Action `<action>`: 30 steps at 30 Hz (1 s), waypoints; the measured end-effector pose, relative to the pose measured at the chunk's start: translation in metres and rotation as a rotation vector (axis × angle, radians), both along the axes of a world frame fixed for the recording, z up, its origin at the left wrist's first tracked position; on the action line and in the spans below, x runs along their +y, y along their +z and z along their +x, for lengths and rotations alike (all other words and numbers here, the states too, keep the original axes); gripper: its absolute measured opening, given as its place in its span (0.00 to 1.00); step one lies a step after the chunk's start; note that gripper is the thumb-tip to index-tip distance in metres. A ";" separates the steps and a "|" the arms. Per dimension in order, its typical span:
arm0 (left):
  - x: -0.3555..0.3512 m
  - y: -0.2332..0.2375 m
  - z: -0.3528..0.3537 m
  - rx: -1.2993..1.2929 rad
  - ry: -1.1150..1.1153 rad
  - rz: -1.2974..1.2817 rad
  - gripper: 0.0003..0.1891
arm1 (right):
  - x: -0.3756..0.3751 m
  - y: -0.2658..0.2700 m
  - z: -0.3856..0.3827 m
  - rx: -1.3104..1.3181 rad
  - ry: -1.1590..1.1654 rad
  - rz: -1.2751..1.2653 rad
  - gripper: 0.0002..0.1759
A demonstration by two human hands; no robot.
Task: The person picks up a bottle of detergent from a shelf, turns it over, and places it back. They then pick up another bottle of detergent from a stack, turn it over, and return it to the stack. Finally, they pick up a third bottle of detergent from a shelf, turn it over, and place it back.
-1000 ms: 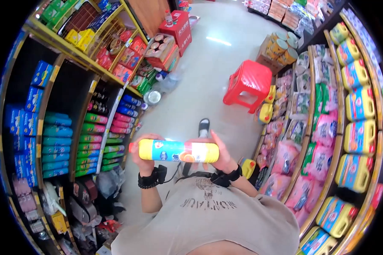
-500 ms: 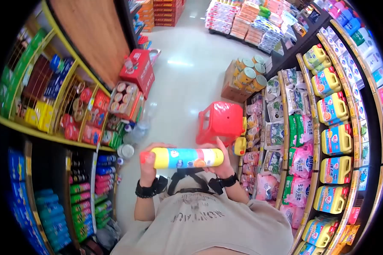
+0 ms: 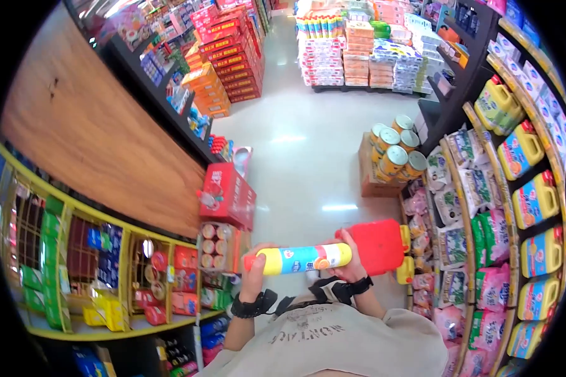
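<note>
A yellow dish soap bottle (image 3: pixel 302 259) with a blue label and a red cap lies sideways between my hands, in front of my chest. My left hand (image 3: pixel 252 276) grips the cap end. My right hand (image 3: pixel 352 261) is wrapped around the base end, with the thumb on top and the other fingers partly hidden. Just beyond my right hand stands a red plastic stool (image 3: pixel 376 245).
Yellow jugs (image 3: pixel 538 198) and bagged goods (image 3: pixel 458 248) fill shelves on my right. A yellow wire rack (image 3: pixel 129 242) and red boxes (image 3: pixel 227 193) stand left. Large cans (image 3: pixel 394 161) rest on a carton beside the aisle floor (image 3: pixel 295 151); stacked packs (image 3: pixel 358 53) stand farther off.
My view has tilted up and turned, showing more of the far aisle. The bottle stays in both hands, turned slightly so its cap end sits a little lower.
</note>
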State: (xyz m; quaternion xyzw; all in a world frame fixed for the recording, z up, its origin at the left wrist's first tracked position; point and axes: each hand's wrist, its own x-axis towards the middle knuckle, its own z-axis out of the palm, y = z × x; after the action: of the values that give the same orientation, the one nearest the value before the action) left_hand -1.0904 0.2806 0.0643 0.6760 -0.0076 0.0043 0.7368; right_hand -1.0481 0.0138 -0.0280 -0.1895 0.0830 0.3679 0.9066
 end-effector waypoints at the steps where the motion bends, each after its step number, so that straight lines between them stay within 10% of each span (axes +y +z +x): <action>1: 0.001 0.011 0.026 -0.020 -0.006 -0.001 0.29 | 0.006 0.010 0.025 0.003 -0.041 -0.038 0.46; 30: -0.096 -0.009 0.652 0.130 -0.448 -0.237 0.32 | -0.112 0.051 0.571 -0.070 -0.406 -0.371 0.52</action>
State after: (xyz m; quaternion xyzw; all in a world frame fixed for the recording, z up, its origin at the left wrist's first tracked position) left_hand -0.4385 0.1849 0.0549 0.5652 -0.1090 -0.2014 0.7925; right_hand -0.4771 -0.0979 0.0231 -0.3444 0.1537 0.1503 0.9139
